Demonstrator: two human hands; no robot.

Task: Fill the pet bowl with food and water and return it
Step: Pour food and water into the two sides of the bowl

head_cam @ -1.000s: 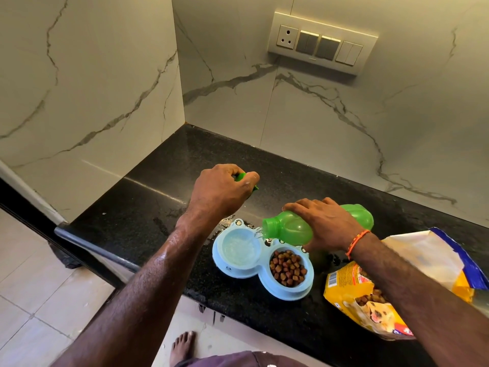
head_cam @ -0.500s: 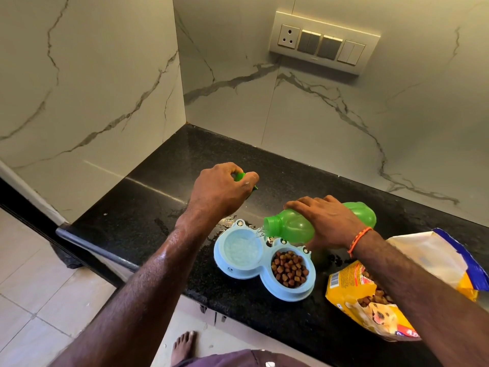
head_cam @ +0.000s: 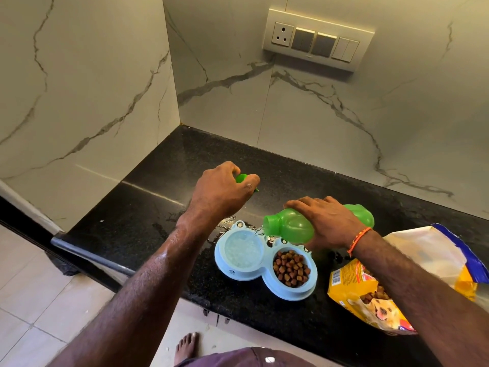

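Green bottle (head_cam: 288, 229) gripped by right hand (head_cam: 326, 221) tips over bowl (head_cam: 264, 274) near counter edge (head_cam: 185, 295)

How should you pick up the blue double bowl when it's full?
Probably by the outer rims at both ends of the light-blue plastic double pet bowl, one hand from each side, kept level: its left cup holds water and its right cup holds kibble.

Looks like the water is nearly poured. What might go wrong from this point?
1. The green bottle is tipped over the rim between compartments of the blue double pet bowl; water might splash into the kibble and soak it.
2. The black counter is already wet behind the bowl; more spill could make the bowl slide when lifted.
3. The open dog food bag lies under the right forearm; drawing the right hand back might knock it.
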